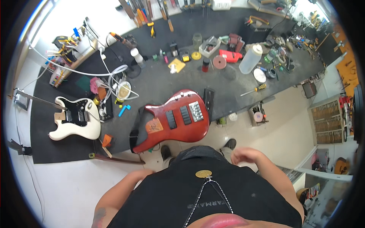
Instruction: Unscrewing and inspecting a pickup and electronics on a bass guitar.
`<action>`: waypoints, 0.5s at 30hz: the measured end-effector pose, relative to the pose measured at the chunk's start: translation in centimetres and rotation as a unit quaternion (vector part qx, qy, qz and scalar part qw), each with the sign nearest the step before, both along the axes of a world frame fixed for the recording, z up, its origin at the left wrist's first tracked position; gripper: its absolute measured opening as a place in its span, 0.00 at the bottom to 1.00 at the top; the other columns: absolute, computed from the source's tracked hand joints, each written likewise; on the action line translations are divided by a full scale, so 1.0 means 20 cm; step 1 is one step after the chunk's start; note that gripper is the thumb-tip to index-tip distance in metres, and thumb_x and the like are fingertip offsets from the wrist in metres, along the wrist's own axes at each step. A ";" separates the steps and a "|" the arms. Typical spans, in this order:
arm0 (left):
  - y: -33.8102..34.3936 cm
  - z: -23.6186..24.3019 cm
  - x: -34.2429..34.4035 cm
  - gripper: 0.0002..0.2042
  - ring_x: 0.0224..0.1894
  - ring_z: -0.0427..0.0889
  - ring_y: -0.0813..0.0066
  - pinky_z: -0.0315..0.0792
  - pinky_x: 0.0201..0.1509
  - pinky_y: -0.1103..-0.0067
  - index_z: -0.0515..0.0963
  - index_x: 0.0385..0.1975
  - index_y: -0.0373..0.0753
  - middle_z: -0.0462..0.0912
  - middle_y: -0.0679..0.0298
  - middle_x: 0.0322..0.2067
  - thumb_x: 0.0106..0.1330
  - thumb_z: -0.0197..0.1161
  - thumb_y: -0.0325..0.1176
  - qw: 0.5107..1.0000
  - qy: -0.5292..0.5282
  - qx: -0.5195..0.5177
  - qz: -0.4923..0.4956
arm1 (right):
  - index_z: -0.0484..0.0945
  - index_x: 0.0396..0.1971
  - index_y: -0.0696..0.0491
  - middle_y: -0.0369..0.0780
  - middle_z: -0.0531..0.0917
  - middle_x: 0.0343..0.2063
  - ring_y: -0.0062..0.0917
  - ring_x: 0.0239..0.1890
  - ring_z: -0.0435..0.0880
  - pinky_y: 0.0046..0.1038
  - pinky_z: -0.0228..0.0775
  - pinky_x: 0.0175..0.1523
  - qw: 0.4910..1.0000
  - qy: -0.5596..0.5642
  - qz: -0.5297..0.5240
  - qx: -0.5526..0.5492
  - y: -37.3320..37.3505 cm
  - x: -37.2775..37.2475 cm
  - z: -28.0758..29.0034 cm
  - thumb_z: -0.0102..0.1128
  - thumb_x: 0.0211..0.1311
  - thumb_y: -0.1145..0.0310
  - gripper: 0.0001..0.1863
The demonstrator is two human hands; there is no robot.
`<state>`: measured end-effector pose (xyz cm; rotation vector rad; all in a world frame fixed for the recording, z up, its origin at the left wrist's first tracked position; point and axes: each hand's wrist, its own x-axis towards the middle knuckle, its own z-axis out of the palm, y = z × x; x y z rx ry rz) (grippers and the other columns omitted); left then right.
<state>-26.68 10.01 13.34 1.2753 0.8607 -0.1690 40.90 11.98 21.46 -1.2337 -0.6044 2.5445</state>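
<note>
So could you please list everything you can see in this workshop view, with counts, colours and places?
Bass guitar body: one, red, at the bench's front edge, nearest the hands.
Electric guitar: one, cream with black pickguard, on the left of the bench.
Bench mat: one, dark grey, covering the bench.
Plastic bottle: one, translucent white, right of centre.
Red tool: one, beside the bottle.
White tubing: a tangle, left of centre.
Yellow pad: one, mid-bench.
Small tools and tins: many, mixed colours, along the back.
Drawer cabinet: one, tan, at right.
Left hand: bare, against the black shirt, holding nothing visible.
Right hand: bare, raised, empty.
</note>
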 end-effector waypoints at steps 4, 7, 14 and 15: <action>0.23 0.26 0.70 0.21 0.44 0.89 0.59 0.80 0.51 0.66 0.83 0.52 0.33 0.90 0.52 0.43 0.69 0.63 0.45 0.895 0.362 0.220 -0.141 | 0.86 0.39 0.57 0.42 0.88 0.33 0.29 0.38 0.89 0.33 0.81 0.45 0.693 -0.269 0.648 0.170 0.14 -0.30 -0.18 0.62 0.66 0.55 0.18; 0.03 0.07 0.69 0.23 0.45 0.86 0.65 0.79 0.51 0.65 0.80 0.58 0.28 0.90 0.60 0.46 0.70 0.66 0.40 0.973 0.133 -0.190 -0.009 | 0.87 0.41 0.57 0.42 0.90 0.35 0.28 0.37 0.89 0.29 0.80 0.44 0.722 -0.264 0.639 0.031 0.06 -0.39 -0.27 0.62 0.64 0.56 0.19; 0.04 0.11 0.62 0.15 0.31 0.86 0.62 0.79 0.37 0.67 0.85 0.39 0.32 0.86 0.62 0.24 0.70 0.63 0.41 0.924 0.129 -0.355 -0.055 | 0.84 0.31 0.54 0.35 0.86 0.26 0.20 0.27 0.85 0.25 0.77 0.32 0.905 0.052 0.415 -0.084 0.09 -0.23 -0.19 0.62 0.63 0.64 0.09; 0.03 0.07 0.63 0.15 0.31 0.86 0.62 0.79 0.37 0.67 0.85 0.39 0.32 0.86 0.62 0.24 0.70 0.63 0.41 0.923 0.133 -0.357 -0.049 | 0.84 0.31 0.54 0.35 0.86 0.26 0.20 0.27 0.85 0.25 0.77 0.32 0.902 0.057 0.420 -0.083 0.11 -0.24 -0.29 0.62 0.63 0.64 0.09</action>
